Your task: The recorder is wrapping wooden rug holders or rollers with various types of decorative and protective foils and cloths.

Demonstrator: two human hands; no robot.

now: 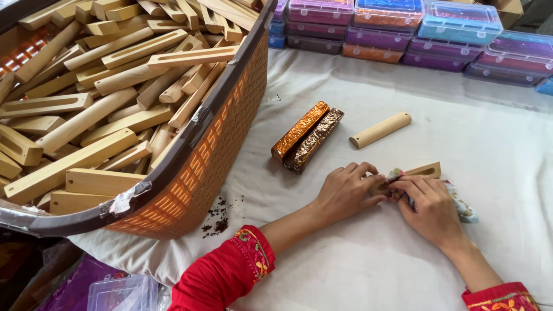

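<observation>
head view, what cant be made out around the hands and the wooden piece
- Wooden piece: its middle is hidden under the left hand and right hand, head view.
- Patterned cloth: mostly covered by the right hand.
- Basket: cut off by the left edge.
- Dark crumbs: too small to identify.

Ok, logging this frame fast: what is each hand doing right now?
Left hand: closed on the wooden block, pinning it to the white cloth.
Right hand: closed on the patterned wrapper at the block.

pale matt wood block (423, 170); glossy crinkled foil bars (306, 137); woven plastic basket (224, 138); matt white cloth cover (461, 115).
</observation>
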